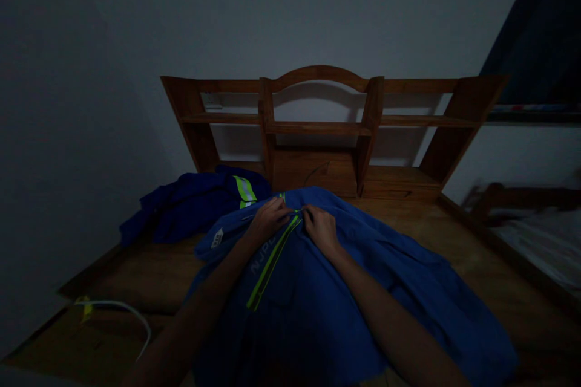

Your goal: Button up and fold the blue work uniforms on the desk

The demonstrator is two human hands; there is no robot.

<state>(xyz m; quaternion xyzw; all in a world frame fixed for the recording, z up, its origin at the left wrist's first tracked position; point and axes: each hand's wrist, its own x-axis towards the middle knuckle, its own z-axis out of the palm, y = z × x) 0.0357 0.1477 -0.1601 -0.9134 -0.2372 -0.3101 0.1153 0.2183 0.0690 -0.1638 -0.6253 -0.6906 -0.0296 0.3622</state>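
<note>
A blue work jacket (pixel 363 248) lies spread over the wooden desk, its lower part hanging toward me. It carries pale lettering and a yellow-green reflective strip (pixel 272 266) running slantwise across it. Near the upper end of that strip, my left hand (pixel 271 217) pinches the jacket's fabric between thumb and fingers. Close beside it on the right, my right hand (pixel 321 228) has its fingers closed on the same part of the jacket. The small spot between the fingertips is too dark to make out. A white label (pixel 217 238) shows on the jacket left of my hands.
A darker blue garment (pixel 190 202) with a reflective band lies crumpled on the desk (pixel 136 281) at the left. Behind stands a wooden shelf unit (pixel 318 128) against the wall. A white cable (pixel 122 304) curves at the lower left. Wooden furniture (pixel 521 195) stands at the right.
</note>
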